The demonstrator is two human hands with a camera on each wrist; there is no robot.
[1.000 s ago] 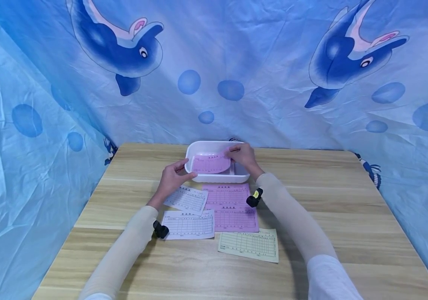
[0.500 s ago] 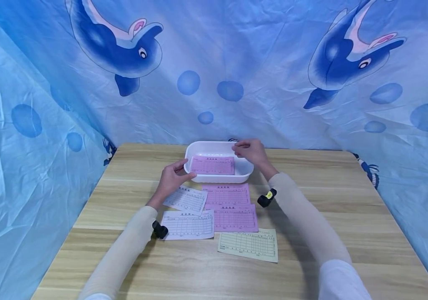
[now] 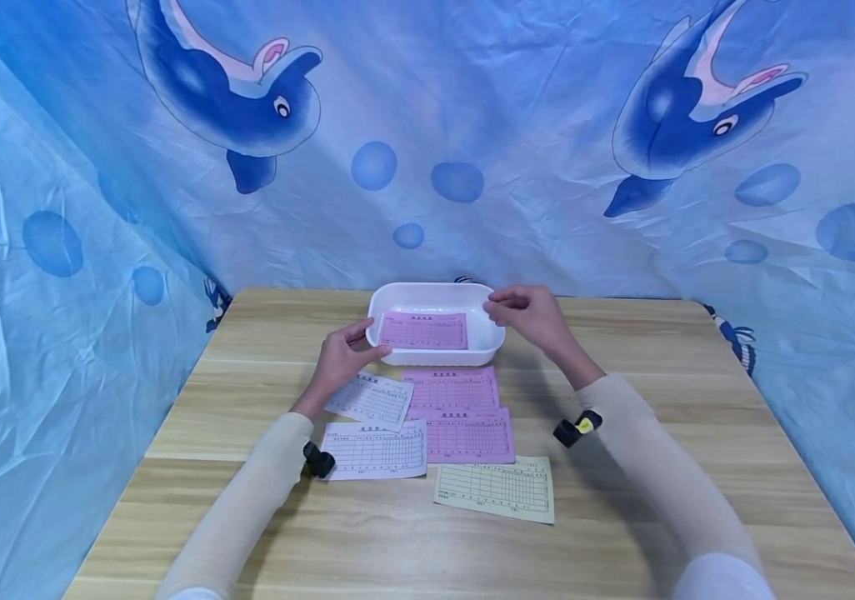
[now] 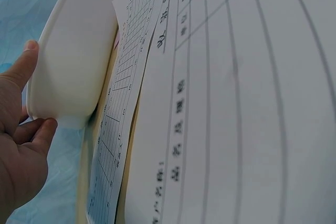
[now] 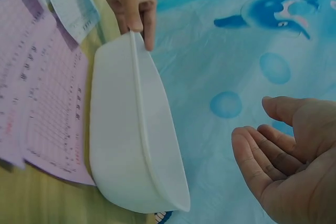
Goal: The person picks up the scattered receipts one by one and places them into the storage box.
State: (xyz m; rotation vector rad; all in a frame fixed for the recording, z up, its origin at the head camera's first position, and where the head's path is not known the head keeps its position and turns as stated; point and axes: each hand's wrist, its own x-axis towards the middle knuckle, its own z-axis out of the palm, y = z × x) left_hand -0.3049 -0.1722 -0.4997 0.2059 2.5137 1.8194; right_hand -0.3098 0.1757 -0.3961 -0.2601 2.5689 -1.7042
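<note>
Gripping the white tray (image 3: 438, 358) at its left end: my left hand (image 3: 345, 354) pinches the rim between thumb and fingers. My right hand (image 3: 536, 317) hovers just off the right end, fingers together, loosely bent, thumb apart. Tray sits near the tabletop's (image 3: 622, 350) far edge, long axis left to right; pink slip (image 3: 423, 331) inside lies lengthwise along it. Smooth, round-cornered tray; thin, ruled paper; wood-grain top.
</note>
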